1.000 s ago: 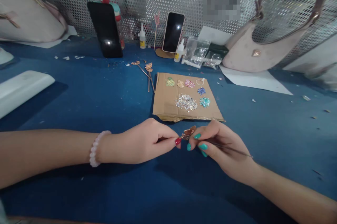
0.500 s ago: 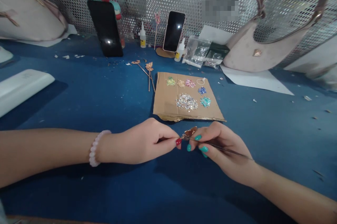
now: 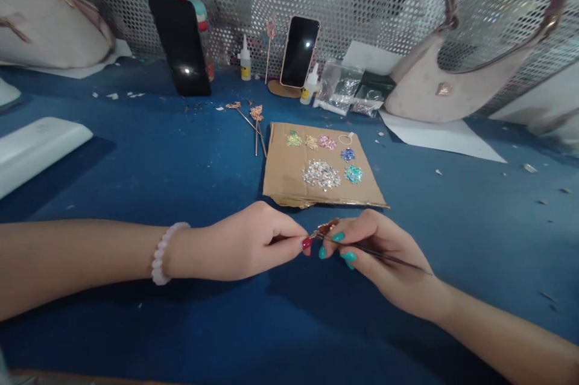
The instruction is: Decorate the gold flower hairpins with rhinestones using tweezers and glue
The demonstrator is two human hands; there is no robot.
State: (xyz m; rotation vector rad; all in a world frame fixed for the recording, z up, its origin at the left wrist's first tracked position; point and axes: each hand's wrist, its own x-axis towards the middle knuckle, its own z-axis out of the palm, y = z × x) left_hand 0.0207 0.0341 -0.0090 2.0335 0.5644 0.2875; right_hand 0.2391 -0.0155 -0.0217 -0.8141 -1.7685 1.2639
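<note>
My left hand (image 3: pixel 253 243), with a beaded bracelet at the wrist, pinches the edge of a small copper-gold ornament (image 3: pixel 329 226) between thumb and forefinger. Close against it, my right hand (image 3: pixel 384 258) is closed around a thin dark rod (image 3: pixel 393 259), which slants from the ornament back across the palm. Fingers of the right hand hide part of the ornament. Whether rod and ornament are joined I cannot tell. Just beyond the hands lies a cardboard piece (image 3: pixel 283 171) bearing silver rhinestones (image 3: pixel 321 174), turquoise ones (image 3: pixel 353 174) and several smaller coloured piles.
Gold-toned hair sticks (image 3: pixel 256 125) lie left of the cardboard. Behind stand a dark phone (image 3: pixel 181 47), another phone (image 3: pixel 300 52), glue bottles (image 3: pixel 245 62) and plastic bags (image 3: pixel 339 88). A pale handbag (image 3: pixel 452 89) is at right, a white case (image 3: pixel 43 152) at left.
My right fingertips have shifted slightly left along the ornament, covering more of it. The rod's tip sits a little nearer my left fingertips. My left hand keeps its pinch.
</note>
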